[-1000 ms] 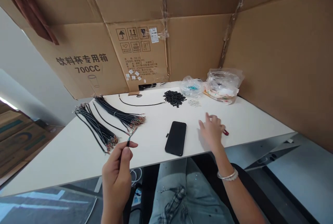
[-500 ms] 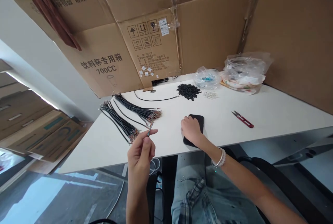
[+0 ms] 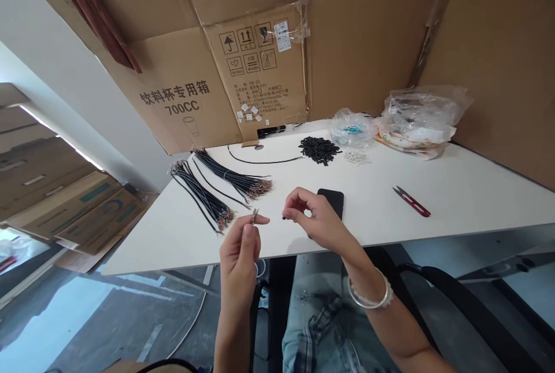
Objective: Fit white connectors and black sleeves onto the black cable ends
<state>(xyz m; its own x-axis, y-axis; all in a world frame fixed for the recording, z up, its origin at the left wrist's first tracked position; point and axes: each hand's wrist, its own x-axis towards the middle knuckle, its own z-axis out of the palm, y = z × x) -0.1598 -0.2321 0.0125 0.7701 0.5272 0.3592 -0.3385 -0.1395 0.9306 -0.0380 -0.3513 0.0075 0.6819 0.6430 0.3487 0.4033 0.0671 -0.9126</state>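
Over the front of the white table (image 3: 368, 211), my left hand (image 3: 240, 251) pinches a small, thin, metallic-looking piece (image 3: 255, 215) between thumb and index finger. Its exact kind is too small to make out. To the right of it, my right hand (image 3: 318, 220) is raised, thumb and fingertips closed on a tiny dark piece (image 3: 284, 217). A gap separates the two hands. Partly hidden behind my right hand lies a black phone (image 3: 333, 199). Left of my hands are two bundles of black cables, the nearer one (image 3: 202, 196) and the farther one (image 3: 229, 175), with coppery ends.
Farther back sit a heap of short black pieces (image 3: 319, 150), small white pieces (image 3: 358, 157) and clear plastic bags (image 3: 420, 118). Red-handled snips (image 3: 411, 201) lie to the right. A single black cable (image 3: 264, 162) crosses the rear. Cardboard walls (image 3: 364, 43) enclose the back.
My right hand has lifted off the phone and moved left toward my left hand, with a tiny dark piece now showing at its fingertips. My left hand keeps its pinch, almost in place.
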